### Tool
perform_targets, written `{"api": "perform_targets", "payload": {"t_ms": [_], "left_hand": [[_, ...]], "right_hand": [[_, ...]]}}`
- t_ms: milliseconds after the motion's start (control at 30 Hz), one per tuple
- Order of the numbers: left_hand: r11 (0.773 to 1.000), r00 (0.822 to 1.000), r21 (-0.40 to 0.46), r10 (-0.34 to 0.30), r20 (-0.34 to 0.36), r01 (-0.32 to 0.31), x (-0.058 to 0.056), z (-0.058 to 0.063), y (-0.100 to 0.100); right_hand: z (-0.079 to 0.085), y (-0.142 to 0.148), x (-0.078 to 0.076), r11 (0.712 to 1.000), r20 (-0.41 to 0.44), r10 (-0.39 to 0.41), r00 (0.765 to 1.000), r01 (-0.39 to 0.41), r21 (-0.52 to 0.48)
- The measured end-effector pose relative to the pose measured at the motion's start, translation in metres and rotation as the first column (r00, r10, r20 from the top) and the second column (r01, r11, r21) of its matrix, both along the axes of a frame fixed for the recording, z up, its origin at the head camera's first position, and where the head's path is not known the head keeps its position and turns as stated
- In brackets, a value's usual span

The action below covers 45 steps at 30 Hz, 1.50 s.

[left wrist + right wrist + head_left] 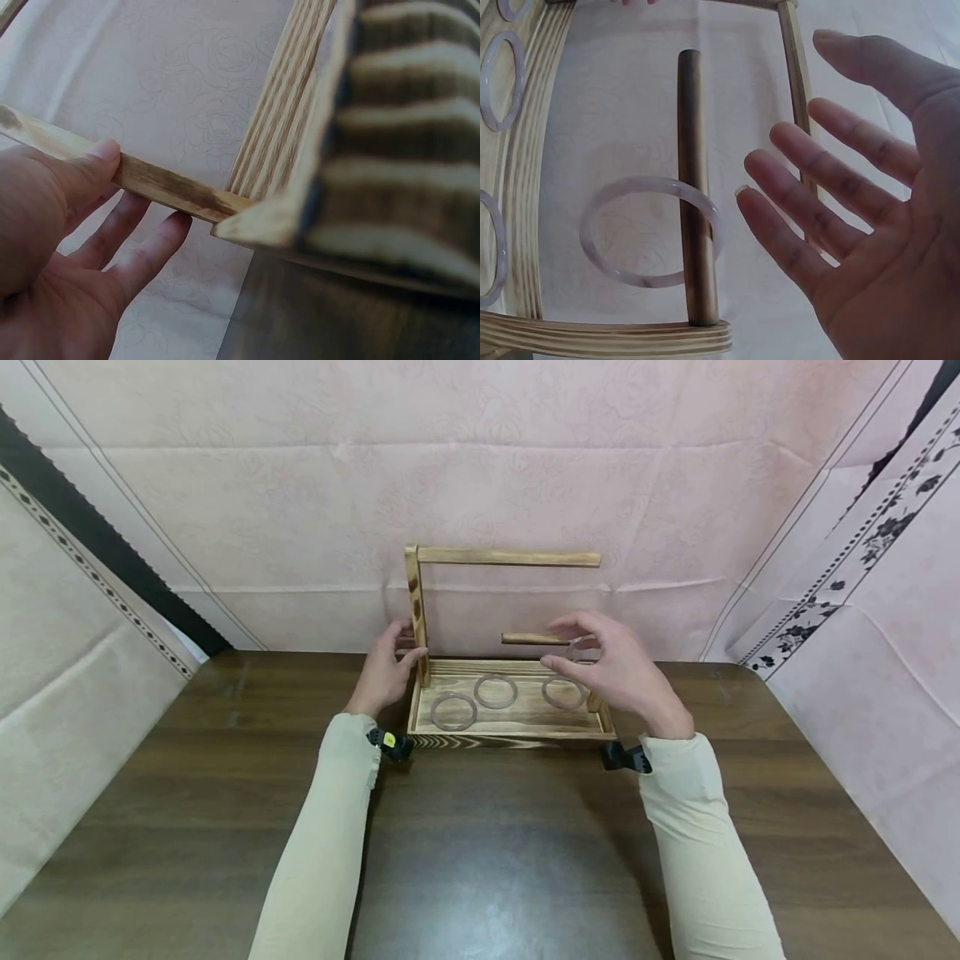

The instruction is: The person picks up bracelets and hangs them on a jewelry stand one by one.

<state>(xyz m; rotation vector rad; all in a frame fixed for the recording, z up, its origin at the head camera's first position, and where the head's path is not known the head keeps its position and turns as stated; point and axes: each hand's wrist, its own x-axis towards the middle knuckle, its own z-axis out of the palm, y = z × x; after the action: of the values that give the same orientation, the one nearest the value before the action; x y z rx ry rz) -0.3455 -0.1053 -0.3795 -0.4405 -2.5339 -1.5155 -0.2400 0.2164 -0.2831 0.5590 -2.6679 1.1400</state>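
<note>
A wooden display rack [510, 741] with a shallow tray base stands at the table's back edge. My left hand [385, 672] holds its left upright post [161, 182], thumb on one side and fingers on the other. A pale, translucent bangle [585, 234] hangs around the lower wooden rod [691, 112]. Beside that rod, my right hand [862, 202] has its fingers spread and relaxed, apart from the bangle in the right wrist view. Several more bangles lie in the tray, among them a left one [432, 713] and a middle one [476, 692].
The rack's upper bar [510, 557] runs rightward from the left post above both hands. A brown wooden table [480, 843] extends in front. Pale patterned cloth [480, 485] hangs behind the rack and at both sides.
</note>
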Motion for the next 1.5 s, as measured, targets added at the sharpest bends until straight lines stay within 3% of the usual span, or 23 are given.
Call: {"api": "perform_targets", "payload": {"t_ms": [533, 933, 1200, 1500], "left_hand": [[1.000, 1.000, -0.011, -0.026, -0.009, 0.026, -0.001, -0.002, 0.000], [1.000, 1.000, -0.018, -0.021, -0.015, 0.021, 0.001, -0.001, 0.000], [1.000, 1.000, -0.015, -0.024, -0.017, 0.024, 0.002, 0.000, -0.001], [1.000, 1.000, -0.020, -0.018, -0.014, 0.018, 0.001, -0.001, -0.001]], "right_hand": [[-0.010, -0.009, -0.004, 0.992, 0.070, 0.092, 0.993, -0.098, 0.081], [-0.020, -0.011, -0.008, 0.980, 0.179, 0.138, 0.974, -0.160, 0.115], [-0.026, -0.012, -0.012, 0.972, 0.211, 0.152, 0.966, -0.184, 0.143], [-0.035, -0.011, -0.015, 0.948, 0.245, 0.140, 0.959, -0.202, 0.246]]}}
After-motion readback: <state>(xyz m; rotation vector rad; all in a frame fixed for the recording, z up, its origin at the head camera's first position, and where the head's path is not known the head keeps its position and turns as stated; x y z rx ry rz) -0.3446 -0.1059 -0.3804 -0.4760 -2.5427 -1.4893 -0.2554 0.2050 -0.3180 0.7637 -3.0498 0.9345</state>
